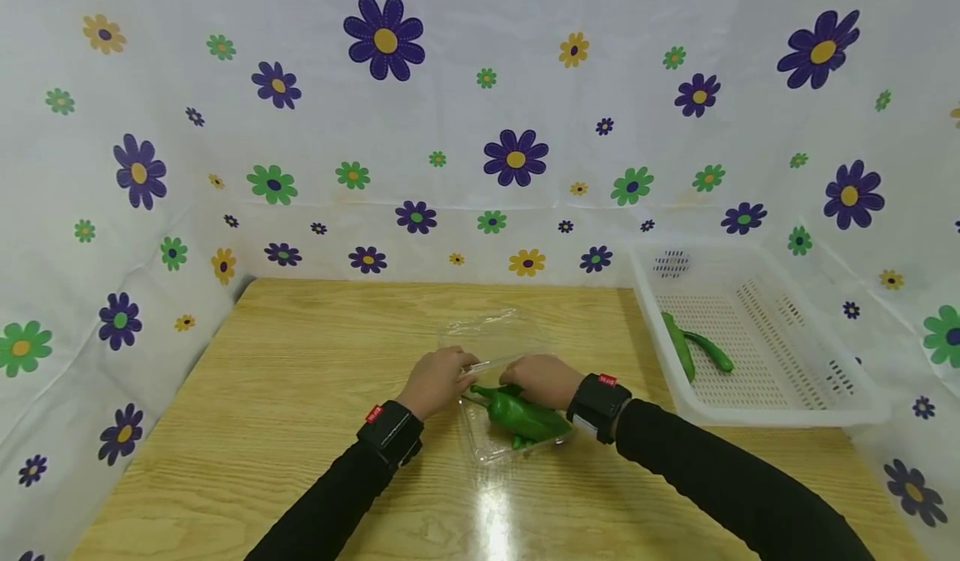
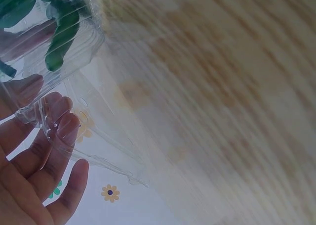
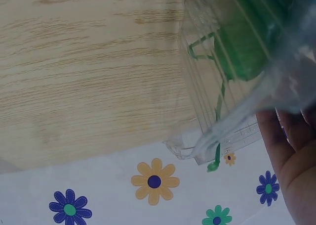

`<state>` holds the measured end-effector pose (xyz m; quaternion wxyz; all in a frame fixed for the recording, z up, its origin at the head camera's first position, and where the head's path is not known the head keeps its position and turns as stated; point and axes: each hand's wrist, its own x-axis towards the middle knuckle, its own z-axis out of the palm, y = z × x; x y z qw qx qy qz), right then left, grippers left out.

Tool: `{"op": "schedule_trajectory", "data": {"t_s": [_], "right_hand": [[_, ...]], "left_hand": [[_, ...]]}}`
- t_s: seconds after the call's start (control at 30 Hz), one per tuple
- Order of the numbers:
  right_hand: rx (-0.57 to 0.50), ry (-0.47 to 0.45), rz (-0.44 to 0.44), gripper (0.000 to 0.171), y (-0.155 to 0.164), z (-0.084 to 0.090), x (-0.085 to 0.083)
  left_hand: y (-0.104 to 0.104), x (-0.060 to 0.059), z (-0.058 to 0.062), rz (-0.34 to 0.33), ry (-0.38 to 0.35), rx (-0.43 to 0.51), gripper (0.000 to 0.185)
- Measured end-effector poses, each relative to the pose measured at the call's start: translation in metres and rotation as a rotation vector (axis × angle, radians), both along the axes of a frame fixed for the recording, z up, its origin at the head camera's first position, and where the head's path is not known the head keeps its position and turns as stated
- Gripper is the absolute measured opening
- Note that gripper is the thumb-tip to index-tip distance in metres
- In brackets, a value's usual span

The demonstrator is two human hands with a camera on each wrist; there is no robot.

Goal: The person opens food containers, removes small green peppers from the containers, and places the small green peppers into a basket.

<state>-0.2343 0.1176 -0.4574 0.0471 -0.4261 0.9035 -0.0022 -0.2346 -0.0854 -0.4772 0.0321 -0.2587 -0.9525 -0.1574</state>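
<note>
A clear plastic clamshell box (image 1: 480, 454) sits on the table, its lid (image 1: 495, 338) raised and tipped toward the back. Inside lie several green peppers (image 1: 521, 418), seen through the ribbed wall in both wrist views. At the back left corner, by the hinge, my left hand (image 1: 438, 382) grips the box edge; its fingers (image 2: 66, 131) show against the plastic in the left wrist view. My right hand (image 1: 543, 379) holds the back right edge with its fingers curled, close over the peppers. Its fingertips are partly hidden behind the plastic in the right wrist view.
To the right stands a white perforated plastic basket (image 1: 780, 415) with two long green peppers (image 1: 678, 348) near its left wall. The wooden table (image 1: 300, 378) extends to the left and front. A flowered white cloth (image 1: 450, 111) hangs behind and at both sides.
</note>
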Motion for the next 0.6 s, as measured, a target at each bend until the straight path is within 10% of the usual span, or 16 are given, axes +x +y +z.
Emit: {"op": "schedule_trajectory", "data": {"t_s": [0.6], "right_hand": [[-0.003, -0.008, 0.112, 0.016, 0.0034, -0.0057, 0.0015]], "left_hand": [[-0.0004, -0.0004, -0.0023, 0.008, 0.003, 0.023, 0.025]]}}
